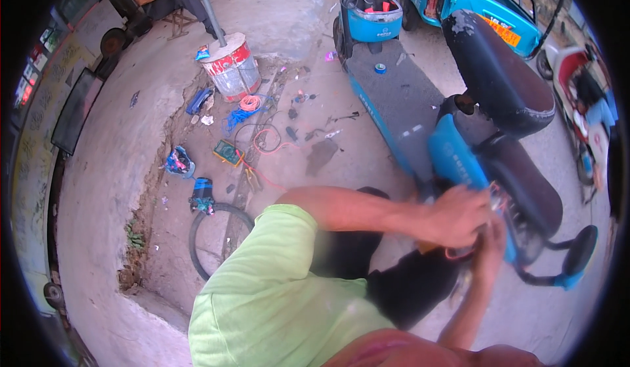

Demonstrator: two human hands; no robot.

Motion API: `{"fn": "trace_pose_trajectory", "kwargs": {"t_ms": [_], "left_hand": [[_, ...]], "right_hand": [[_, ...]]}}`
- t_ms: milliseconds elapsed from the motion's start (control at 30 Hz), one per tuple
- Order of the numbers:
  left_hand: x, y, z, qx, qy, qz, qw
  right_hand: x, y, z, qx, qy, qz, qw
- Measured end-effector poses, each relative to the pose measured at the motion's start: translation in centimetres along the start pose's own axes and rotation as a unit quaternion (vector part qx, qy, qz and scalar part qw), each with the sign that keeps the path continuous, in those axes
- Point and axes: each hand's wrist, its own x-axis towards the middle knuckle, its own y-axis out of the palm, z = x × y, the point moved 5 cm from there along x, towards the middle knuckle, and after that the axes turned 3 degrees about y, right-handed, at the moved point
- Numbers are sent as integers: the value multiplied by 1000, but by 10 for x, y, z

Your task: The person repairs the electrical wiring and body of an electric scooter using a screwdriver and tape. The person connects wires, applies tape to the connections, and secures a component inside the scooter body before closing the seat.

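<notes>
Rough concrete ground [118,150] fills most of the shot, cracked and crumbling along a line down the left-centre, looks like an outdoor repair spot. The biggest thing is the blue electric scooter [453,157] lying across the right half of the frame, its black seat [499,72] up toward the upper right and a grey footboard running up to the front basket at top centre. Another blue vehicle [472,0] sits at the top right, and a red one pokes in at the far right edge. A person in a light green shirt [275,295] takes up the bottom centre. Upper left of centre there's a white and red bucket [231,65] with a pole standing in it, and someone else sits on a stool in the top left corner. A loose black tyre [216,236] lies on the ground left of the shirt. Small stuff is scattered in the middle: a green multimeter [228,151], orange wire coils [250,102], blue cable. Both hands are at the scooter's rear, right of centre: the left hand [456,216] is curled over the wiring there, and the right hand [491,249] sits just below it, touching; it's motion-blurred so I can't tell how its fingers are set.
</notes>
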Motion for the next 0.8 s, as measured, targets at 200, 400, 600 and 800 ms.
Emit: {"fn": "trace_pose_trajectory", "kwargs": {"t_ms": [200,400,600,800], "left_hand": [[9,11,6,37,-40,102,993],[26,22,5,-107,-43,112,987],[28,15,-7,17,-19,159,987],[38,9,-11,138,-19,233,963]], "right_hand": [[3,-6,20,-142,-4,87,986],[23,-29,15,-113,22,143,983],[28,-28,-6,-19,65,195,978],[31,-25,-8,25,128,191,973]]}}
